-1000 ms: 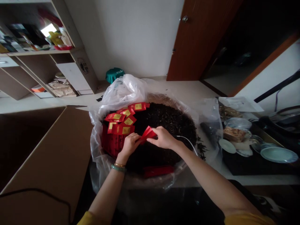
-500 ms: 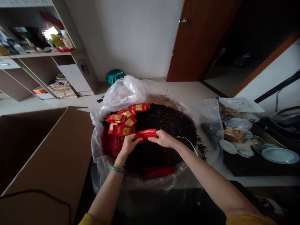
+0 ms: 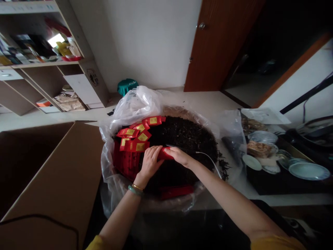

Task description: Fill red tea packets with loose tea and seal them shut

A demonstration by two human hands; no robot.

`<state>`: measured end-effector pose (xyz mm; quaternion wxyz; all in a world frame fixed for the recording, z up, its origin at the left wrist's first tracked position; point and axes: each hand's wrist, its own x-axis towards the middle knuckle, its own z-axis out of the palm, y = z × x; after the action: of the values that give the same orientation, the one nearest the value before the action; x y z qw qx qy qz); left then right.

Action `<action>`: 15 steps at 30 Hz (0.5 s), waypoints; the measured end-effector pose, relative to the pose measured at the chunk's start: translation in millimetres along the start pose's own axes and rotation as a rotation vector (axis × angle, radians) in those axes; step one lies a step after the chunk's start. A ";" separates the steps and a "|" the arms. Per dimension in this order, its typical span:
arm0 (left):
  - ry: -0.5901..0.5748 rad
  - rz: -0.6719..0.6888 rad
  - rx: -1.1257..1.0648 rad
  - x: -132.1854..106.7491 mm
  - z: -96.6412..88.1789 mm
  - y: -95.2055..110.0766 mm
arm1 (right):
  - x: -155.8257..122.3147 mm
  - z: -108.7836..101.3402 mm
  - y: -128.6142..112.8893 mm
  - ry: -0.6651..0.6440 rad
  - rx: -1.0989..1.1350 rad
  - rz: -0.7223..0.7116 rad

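Note:
My left hand (image 3: 151, 161) is closed on the left part of a small red packet (image 3: 164, 155), its fingers bent over the top. At the packet's other end, my right hand (image 3: 180, 156) grips it with fingers laid along the upper side. Both hands hover above dark, dry tea-like leaves (image 3: 189, 133) heaped in a round container lined with clear plastic (image 3: 105, 170). Several red packets with yellow labels (image 3: 135, 145) lie piled left of my hands. Below that pile stands a tight row of red packets (image 3: 127, 163). Another red bundle (image 3: 177, 191) rests at the container's near edge.
A thin dark edge (image 3: 170, 145) shows just behind the held packet. A white cable (image 3: 210, 160) crosses the leaves at right. An open cardboard box (image 3: 57, 173) stands at left. Dishes (image 3: 308, 171) and a bagged food-like item (image 3: 258, 149) sit on the right.
My left hand has shifted right and turned over the packet, covering more of it. My right hand's fingers now lie along its top. The packet's open-looking flat shape now appears folded or pressed.

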<state>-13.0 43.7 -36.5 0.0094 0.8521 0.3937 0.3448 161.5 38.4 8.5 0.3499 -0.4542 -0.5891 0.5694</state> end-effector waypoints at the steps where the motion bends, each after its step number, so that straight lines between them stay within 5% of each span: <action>1: -0.002 0.001 -0.014 -0.8 1.5 -1.1 | 0.2 1.2 1.8 0.001 0.010 0.011; 15: 0.011 -0.017 -0.022 -0.8 2.9 0.9 | -6.5 5.7 -12.8 -0.198 -0.045 0.024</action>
<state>-11.0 43.3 -39.0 0.0196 0.8466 0.3973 0.3537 156.6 31.1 21.2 0.2729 -0.4104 -0.6279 0.6024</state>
